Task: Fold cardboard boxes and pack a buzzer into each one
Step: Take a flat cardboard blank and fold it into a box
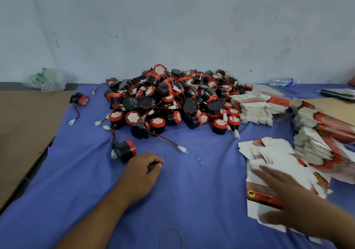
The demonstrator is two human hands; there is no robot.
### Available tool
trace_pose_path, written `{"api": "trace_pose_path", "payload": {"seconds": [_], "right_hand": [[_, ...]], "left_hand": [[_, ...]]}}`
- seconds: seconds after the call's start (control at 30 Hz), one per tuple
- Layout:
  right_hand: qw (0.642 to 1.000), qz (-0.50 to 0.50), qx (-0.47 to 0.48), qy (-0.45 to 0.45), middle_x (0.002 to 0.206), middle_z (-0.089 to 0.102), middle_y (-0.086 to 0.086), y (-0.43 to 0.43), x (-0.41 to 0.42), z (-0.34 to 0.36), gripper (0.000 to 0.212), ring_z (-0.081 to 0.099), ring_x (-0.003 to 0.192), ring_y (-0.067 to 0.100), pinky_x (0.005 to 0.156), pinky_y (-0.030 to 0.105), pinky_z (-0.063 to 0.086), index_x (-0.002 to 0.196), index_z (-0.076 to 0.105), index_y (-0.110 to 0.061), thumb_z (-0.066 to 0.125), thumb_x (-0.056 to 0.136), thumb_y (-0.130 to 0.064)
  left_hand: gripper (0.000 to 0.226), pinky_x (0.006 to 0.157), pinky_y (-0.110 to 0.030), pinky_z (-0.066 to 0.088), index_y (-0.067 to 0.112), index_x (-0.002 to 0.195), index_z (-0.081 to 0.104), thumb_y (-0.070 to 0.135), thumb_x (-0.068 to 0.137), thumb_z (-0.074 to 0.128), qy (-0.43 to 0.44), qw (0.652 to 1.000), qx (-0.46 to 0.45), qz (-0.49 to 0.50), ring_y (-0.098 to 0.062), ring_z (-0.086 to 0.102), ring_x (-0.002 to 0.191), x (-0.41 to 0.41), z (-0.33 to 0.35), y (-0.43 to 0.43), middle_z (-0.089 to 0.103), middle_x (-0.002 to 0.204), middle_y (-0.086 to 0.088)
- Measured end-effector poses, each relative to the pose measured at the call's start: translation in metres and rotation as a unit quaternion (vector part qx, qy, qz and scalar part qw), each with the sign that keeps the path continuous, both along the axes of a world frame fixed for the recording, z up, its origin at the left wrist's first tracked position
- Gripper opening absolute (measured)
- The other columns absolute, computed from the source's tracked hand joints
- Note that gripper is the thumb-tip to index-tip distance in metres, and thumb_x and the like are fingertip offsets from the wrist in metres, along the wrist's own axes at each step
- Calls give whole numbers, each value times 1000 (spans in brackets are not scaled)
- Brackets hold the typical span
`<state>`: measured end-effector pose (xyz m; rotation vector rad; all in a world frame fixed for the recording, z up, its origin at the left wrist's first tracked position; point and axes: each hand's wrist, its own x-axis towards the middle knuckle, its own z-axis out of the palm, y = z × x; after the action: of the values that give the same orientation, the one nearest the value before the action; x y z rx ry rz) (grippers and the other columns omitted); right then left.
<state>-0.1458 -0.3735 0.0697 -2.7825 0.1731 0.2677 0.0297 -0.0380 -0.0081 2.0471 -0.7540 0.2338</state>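
A big heap of black-and-red buzzers (pixel 172 97) with red wires and white plugs lies at the back of the blue cloth. One loose buzzer (pixel 126 150) lies just beyond my left hand (pixel 143 170), which rests on the cloth with fingers loosely curled and holds nothing. Flat red-and-white cardboard boxes (pixel 269 152) are spread at the right. My right hand (pixel 294 197), blurred, hovers with straight fingers over the nearest flat box (pixel 255 193). More flat boxes stand in stacks (pixel 255 110) behind.
A stray buzzer (pixel 81 99) lies at the far left of the blue cloth (pixel 192 181). Rubber bands (pixel 195 144) lie on the cloth. Brown cardboard (pixel 23 126) covers the left side. A plastic bottle (pixel 281 81) and a plastic bag (pixel 48 79) sit by the wall.
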Motion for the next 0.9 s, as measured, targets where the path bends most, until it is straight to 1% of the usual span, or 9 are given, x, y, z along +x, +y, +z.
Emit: {"api": "trace_pose_path", "payload": {"seconds": [0.13,0.23,0.33,0.37,0.43,0.5,0.6,0.77,0.9], "right_hand": [[986,-30,-150,64,164,14,-11,13,32,-3,111,16,150,19,120,38,20,157,12,-32,75,72,-66],[982,-28,-175,66,149,35,-7,10,41,5,92,31,138,19,114,37,29,147,29,-35,77,73,-61],[985,-33,-162,-48,91,61,-11,-6,45,18,23,57,93,17,81,34,47,89,55,-35,76,81,-40],[982,-46,-159,-93,72,61,-8,-14,46,22,25,60,76,16,69,36,48,73,54,-32,77,83,-35],[969,-87,-98,-209,60,62,-6,-21,46,39,29,58,54,12,52,35,46,64,57,-27,77,83,-37],[937,-110,18,-332,64,66,-6,-11,49,60,27,61,54,13,44,36,47,83,64,-28,67,86,-55],[837,-121,246,-474,69,71,-7,34,74,67,30,64,56,5,47,19,49,85,65,-24,61,88,-54],[806,-71,462,-363,82,64,27,124,124,6,11,59,67,25,63,43,49,89,58,-5,61,98,-12],[820,14,486,-301,81,72,14,160,137,-26,9,63,60,16,58,30,53,97,61,-7,55,99,0]], "left_hand": [[16,73,-10,45,21,87,69,5,90,64,1,1000,8,1,-3,60,86,1,2,3,66,87,13],[11,71,-11,45,16,89,70,7,90,64,-8,1000,17,-1,-4,59,84,1,3,2,67,86,11],[10,71,-9,42,15,90,70,8,91,63,-3,1000,24,-3,-4,58,84,-1,4,2,66,87,10],[10,72,-8,41,16,91,69,8,92,62,2,1000,23,-5,-4,58,85,-2,5,2,66,87,10],[10,72,-8,42,17,93,68,10,94,61,9,1000,9,-10,-3,58,85,-3,5,2,64,88,13],[11,73,-11,45,26,99,66,18,96,59,19,999,-25,-1,-4,59,86,-4,7,1,64,91,16],[22,73,-26,53,45,114,53,38,94,52,46,994,-99,25,-13,64,84,-8,11,-2,63,102,22],[70,96,-17,45,48,144,26,65,83,54,3,988,-140,60,-1,46,128,-11,17,-5,38,143,27],[96,115,-14,5,45,148,16,80,69,57,-50,984,-44,163,-15,-3,151,-5,16,-4,-2,164,-2]]}}
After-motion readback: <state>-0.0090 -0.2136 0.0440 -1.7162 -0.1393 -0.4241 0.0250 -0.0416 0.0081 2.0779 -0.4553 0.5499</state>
